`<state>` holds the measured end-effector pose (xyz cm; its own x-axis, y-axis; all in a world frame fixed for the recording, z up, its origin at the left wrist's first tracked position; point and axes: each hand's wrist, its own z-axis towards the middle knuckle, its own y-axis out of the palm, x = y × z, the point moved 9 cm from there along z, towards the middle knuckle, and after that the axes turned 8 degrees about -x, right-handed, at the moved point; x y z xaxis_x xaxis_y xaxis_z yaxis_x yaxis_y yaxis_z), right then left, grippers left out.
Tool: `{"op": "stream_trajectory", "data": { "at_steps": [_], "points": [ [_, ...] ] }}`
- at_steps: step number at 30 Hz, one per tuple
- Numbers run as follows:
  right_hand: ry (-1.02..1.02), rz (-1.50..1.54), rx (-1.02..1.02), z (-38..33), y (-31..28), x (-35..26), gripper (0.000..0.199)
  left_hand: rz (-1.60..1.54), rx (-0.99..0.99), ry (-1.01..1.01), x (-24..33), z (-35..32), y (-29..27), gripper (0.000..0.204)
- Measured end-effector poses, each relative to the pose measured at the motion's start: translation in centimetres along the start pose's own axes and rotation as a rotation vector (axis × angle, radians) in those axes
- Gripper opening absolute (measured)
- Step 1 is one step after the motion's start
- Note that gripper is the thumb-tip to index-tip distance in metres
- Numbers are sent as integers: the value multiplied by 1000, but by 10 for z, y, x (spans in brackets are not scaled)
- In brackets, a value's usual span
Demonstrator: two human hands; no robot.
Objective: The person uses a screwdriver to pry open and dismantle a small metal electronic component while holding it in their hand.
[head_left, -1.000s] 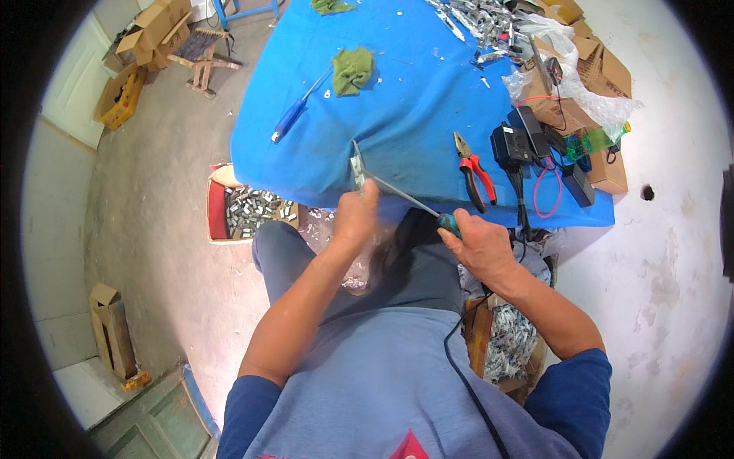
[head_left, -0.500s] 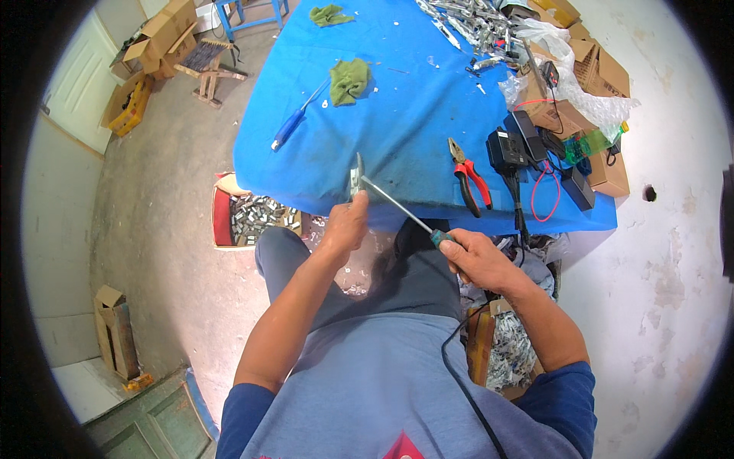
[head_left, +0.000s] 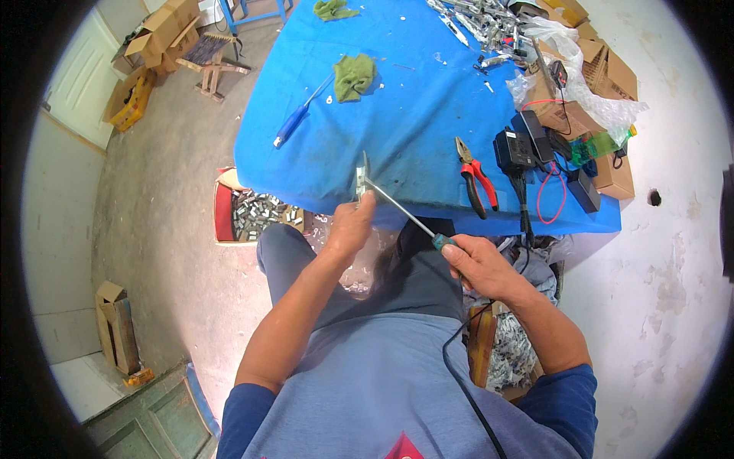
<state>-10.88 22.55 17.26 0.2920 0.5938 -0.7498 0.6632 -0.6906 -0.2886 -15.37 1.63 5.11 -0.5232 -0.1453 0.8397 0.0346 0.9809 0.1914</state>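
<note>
My left hand (head_left: 353, 228) is closed around a small silver metal part (head_left: 361, 182) with a thin curved arm, held up over the near edge of the blue-covered table. In my right hand (head_left: 480, 265) is a screwdriver (head_left: 411, 216) with a dark green handle and a long steel shaft. Its tip meets the metal part near the upper end, though the exact contact point is too small to make out. Pliers (head_left: 475, 180) with red and black handles lie to the right. A blue-handled screwdriver (head_left: 293, 123) rests farther left, by a green cloth (head_left: 354, 77).
Black power adapters (head_left: 514, 151) with cables, a green bottle (head_left: 592, 147) and cardboard boxes line the table's right side. Silver metal parts (head_left: 485, 34) pile up at the far right. Below the table's left corner stands a box of small metal pieces (head_left: 260, 214). A stool (head_left: 212, 63) is at far left.
The view has shifted slightly, so the table items sit a little differently in it. Both hands keep their holds, with the screwdriver tip still at the metal part.
</note>
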Motion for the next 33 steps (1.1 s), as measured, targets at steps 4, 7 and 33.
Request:
{"op": "stream_trajectory", "data": {
  "at_steps": [4, 7, 33],
  "points": [
    [4, 94, -21, 5, -4, 4, 39, 55, 30, 73, 10, 5, 4, 49],
    [87, 196, -51, 7, -7, 2, 36, 170, 51, 126, 14, 11, -1, 53],
    [-146, -860, 329, 14, -21, -44, 34, 330, 109, -9, 13, 12, -3, 70]
  ]
}}
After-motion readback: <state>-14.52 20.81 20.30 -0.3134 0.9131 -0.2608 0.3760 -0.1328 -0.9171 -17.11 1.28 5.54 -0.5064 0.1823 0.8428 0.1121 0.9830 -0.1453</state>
